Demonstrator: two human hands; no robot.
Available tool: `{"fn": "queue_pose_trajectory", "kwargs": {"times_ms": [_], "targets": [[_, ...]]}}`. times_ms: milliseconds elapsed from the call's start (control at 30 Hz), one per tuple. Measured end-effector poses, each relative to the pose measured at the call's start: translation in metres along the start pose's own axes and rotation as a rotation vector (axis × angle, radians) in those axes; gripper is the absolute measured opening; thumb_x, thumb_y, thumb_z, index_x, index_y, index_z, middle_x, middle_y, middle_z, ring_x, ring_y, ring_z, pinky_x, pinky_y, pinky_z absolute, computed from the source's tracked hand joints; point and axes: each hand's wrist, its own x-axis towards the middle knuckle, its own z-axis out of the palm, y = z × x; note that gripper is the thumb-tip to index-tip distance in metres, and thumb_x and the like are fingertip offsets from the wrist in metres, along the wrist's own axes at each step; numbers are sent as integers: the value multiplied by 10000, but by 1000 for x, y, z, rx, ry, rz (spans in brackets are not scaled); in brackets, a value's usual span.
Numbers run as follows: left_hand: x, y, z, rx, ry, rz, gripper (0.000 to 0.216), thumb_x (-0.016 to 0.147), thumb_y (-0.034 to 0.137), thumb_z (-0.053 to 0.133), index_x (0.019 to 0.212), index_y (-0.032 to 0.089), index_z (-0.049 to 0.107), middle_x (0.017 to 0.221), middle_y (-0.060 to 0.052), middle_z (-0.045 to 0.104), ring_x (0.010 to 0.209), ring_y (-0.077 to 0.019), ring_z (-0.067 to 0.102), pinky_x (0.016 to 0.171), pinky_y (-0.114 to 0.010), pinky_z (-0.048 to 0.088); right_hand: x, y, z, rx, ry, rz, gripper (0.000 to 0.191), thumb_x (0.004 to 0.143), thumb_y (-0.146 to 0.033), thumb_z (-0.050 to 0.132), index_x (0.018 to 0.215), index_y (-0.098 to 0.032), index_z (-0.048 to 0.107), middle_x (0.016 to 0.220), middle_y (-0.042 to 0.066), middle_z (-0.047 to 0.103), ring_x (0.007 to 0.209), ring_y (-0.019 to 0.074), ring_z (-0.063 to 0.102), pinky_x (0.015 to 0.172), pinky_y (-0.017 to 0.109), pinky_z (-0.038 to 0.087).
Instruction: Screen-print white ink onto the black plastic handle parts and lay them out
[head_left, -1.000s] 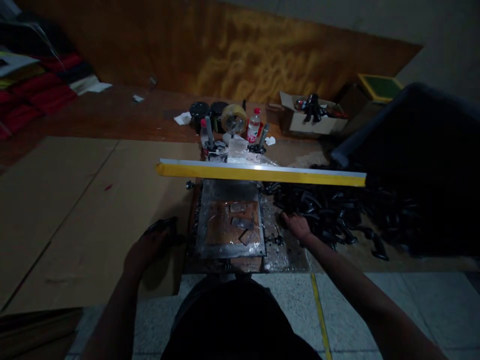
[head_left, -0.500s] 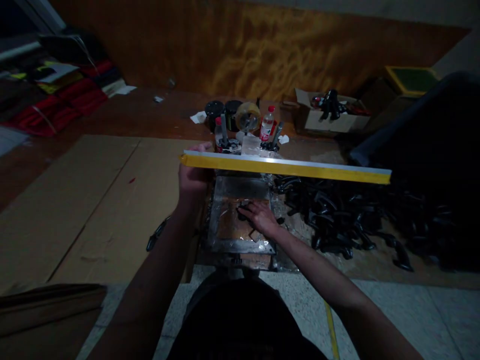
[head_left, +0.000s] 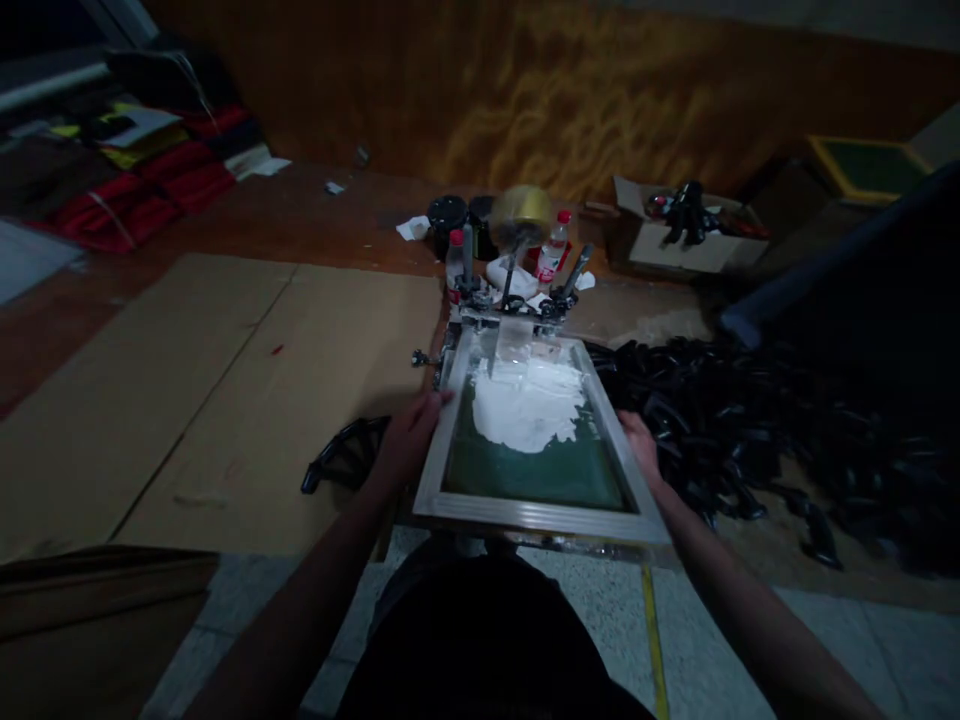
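Observation:
A screen printing frame (head_left: 540, 514) lies lowered in front of me, with pale bars around a green mesh (head_left: 525, 478). Thick white ink (head_left: 521, 412) spreads over the upper half of the mesh. My left hand (head_left: 411, 430) holds the frame's left bar, and my right hand (head_left: 640, 447) grips its right bar; the undersides of both hands are hidden. At the far end of the frame stands a pale, flat scraper-like piece (head_left: 514, 343), near the black hinge clamps (head_left: 559, 300). What lies beneath the frame is covered.
Right of the frame, many black curved plastic parts (head_left: 705, 420) are heaped. A few similar parts (head_left: 349, 450) lie on the cardboard (head_left: 247, 400) at left. Behind stand bottles (head_left: 553, 245), dark jars (head_left: 448, 218) and a tape roll (head_left: 521, 212). An open box (head_left: 679, 245) is at back right.
The frame has swung down from its raised, edge-on position to lie nearly flat. My right hand has left the black part on the platen and moved to the frame's right bar.

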Motion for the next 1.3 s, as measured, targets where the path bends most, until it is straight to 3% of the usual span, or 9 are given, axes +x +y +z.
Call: {"fn": "queue_pose_trajectory", "kwargs": {"times_ms": [100, 233, 333, 467, 733, 900, 1067, 1167, 1300], "targets": [[-8, -43, 13, -21, -63, -122, 552, 868, 464, 563, 1340, 178, 577, 1147, -97, 709, 1039, -259, 650, 904, -374, 520, 23, 12, -15, 111, 235, 180, 460, 957, -315, 328, 1185, -105, 668, 1153, 202, 650, 1086, 315, 583, 955, 446, 461], [-2, -85, 26, -5, -109, -190, 706, 839, 454, 610, 1460, 162, 447, 1034, -102, 719, 915, -247, 677, 850, -375, 528, 66, -49, -29, 143, 371, -86, 530, 918, -387, 513, 1386, -137, 516, 1396, 183, 508, 1253, 313, 467, 1022, 437, 402], [4, -95, 28, 43, -119, -157, 669, 840, 450, 603, 1429, 154, 486, 1000, -102, 721, 940, -259, 674, 892, -394, 511, 88, -113, -36, 23, 250, -292, 588, 863, -337, 625, 1399, -137, 488, 1434, 180, 471, 1246, 327, 454, 993, 421, 401], [6, -95, 26, 48, -152, -159, 640, 842, 462, 590, 1394, 148, 515, 1028, -112, 725, 966, -271, 672, 893, -400, 510, 82, -155, -34, -71, -101, -307, 240, 869, -224, 584, 1087, -162, 664, 1086, 131, 679, 1023, 284, 592, 830, 330, 440], [4, -92, 27, 31, -155, -157, 589, 859, 435, 558, 1368, 140, 530, 1046, -112, 720, 940, -257, 670, 859, -371, 512, 26, -128, -30, -3, -338, -795, 252, 806, -107, 540, 994, -192, 683, 992, 71, 702, 970, 213, 607, 804, 289, 432], [2, -89, 28, 3, -136, -172, 599, 856, 432, 558, 1372, 131, 524, 965, -94, 712, 873, -238, 662, 801, -353, 518, 30, -130, -21, -14, -165, -629, 234, 838, -142, 532, 1006, -178, 692, 1011, 100, 711, 970, 237, 609, 814, 317, 442], [2, -90, 29, -15, -105, -180, 613, 833, 431, 586, 1365, 131, 530, 936, -83, 704, 859, -231, 658, 785, -347, 514, 9, -114, 1, 51, -126, -763, 320, 844, -136, 520, 1126, -147, 670, 1110, 131, 701, 986, 233, 627, 836, 326, 473], [2, -84, 26, -29, -125, -192, 660, 807, 448, 609, 1368, 112, 521, 886, -75, 701, 794, -221, 651, 735, -339, 512, 24, -117, -9, 127, -117, -684, 285, 870, -180, 535, 1117, -187, 677, 1038, 84, 717, 946, 217, 649, 799, 299, 484], [0, -58, 15, -82, -131, -194, 703, 793, 482, 632, 1388, 130, 505, 886, -69, 707, 767, -213, 642, 684, -321, 508, 74, -132, -40, 158, 46, -440, 492, 907, -336, 594, 1389, -256, 540, 1173, 74, 694, 1010, 239, 649, 811, 305, 494]]}}
